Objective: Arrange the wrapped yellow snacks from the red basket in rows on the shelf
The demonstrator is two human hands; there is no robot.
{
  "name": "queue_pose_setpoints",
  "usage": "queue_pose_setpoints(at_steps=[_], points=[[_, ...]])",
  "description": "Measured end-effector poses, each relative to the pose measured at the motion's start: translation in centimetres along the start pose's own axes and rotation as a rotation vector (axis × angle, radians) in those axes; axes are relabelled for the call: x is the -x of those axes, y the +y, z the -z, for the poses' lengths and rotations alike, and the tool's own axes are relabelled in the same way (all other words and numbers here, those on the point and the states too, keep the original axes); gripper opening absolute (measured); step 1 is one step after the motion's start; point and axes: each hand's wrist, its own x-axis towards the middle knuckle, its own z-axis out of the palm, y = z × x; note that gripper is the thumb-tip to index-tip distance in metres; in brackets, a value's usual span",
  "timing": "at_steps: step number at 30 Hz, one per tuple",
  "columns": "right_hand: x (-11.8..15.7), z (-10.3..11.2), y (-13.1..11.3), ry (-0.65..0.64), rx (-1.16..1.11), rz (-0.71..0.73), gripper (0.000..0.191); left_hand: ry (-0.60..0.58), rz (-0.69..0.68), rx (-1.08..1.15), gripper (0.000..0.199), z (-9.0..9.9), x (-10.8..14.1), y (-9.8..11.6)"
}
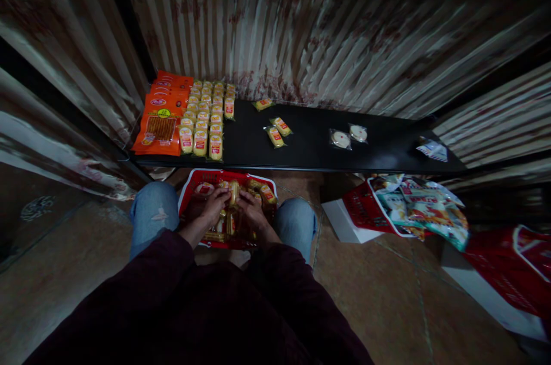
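My left hand and my right hand are over a red basket that stands between my knees. Between their fingertips is a yellow wrapped snack cake, with the fingers of both hands closed on its sides. Several more wrapped cakes lie loosely in the basket below; my hands and wrists hide part of them. On the black shelf in front, rows of the same kind of cakes stand close together at the left.
Orange snack bags overlap at the shelf's left end. Loose cakes, round white packaged pieces and a blue-white packet lie further right. Red baskets on white boxes stand to the right, one holding snack bags. A pleated curtain hangs behind.
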Motion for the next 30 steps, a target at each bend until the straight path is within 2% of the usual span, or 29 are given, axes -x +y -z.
queue_pose_setpoints(at_steps=[7, 15, 20, 27, 30], points=[[0.3, -0.3, -0.3, -0.052, 0.061, 0.069, 0.050, 0.023, -0.025, -0.040, 0.029, 0.0, 0.1, -0.1], [0.5, -0.5, -0.7, -0.080, 0.116, 0.116, 0.048, 0.028, 0.024, 0.049, 0.033, 0.0, 0.0, 0.2], [0.5, -0.5, -0.7, -0.083, 0.163, 0.109, 0.047, 0.071, 0.056, 0.044, 0.027, 0.0, -0.1, 0.2], [-0.3, -0.4, 0.3, -0.030, 0.166, 0.178, 0.046, 0.046, 0.071, 0.122, 0.018, 0.5, -0.8, -0.5], [-0.6, -0.5, 0.4, -0.043, 0.202, 0.197, 0.045, 0.046, 0.080, 0.130, 0.014, 0.5, -1.1, -0.7]])
